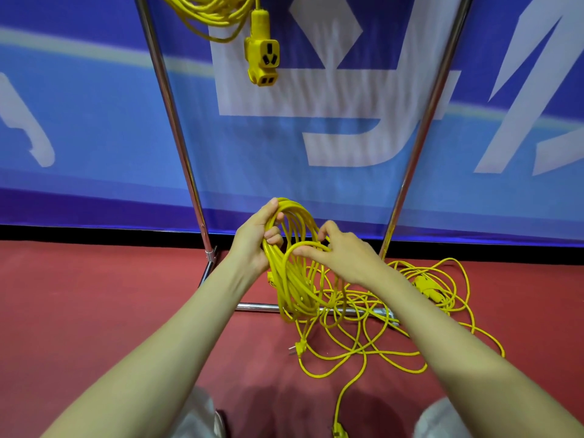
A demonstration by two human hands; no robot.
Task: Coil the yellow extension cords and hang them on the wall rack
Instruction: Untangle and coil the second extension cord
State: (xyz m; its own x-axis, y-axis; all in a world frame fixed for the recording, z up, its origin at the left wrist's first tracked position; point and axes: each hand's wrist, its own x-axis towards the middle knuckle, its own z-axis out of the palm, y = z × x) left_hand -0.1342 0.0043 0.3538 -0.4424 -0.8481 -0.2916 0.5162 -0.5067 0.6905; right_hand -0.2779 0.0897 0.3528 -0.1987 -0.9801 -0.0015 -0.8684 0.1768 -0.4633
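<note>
My left hand (257, 240) is shut around the top of a partly wound coil of yellow extension cord (292, 279), whose loops hang down toward the floor. My right hand (343, 256) pinches a fresh loop of the same cord beside the coil. The rest of that cord trails into a loose yellow tangle (379, 317) on the red floor, with a plug (298, 346) lying at its near edge. A finished yellow coil (210, 11) hangs from the rack at the top, its socket block (263, 55) dangling below it.
The metal rack has two slanted chrome poles (175, 121) (426, 121) and a base bar (262, 307) on the floor. A blue banner (94, 121) stands behind it. Another yellow socket (425, 287) lies in the tangle, and a connector (339, 433) by my knees.
</note>
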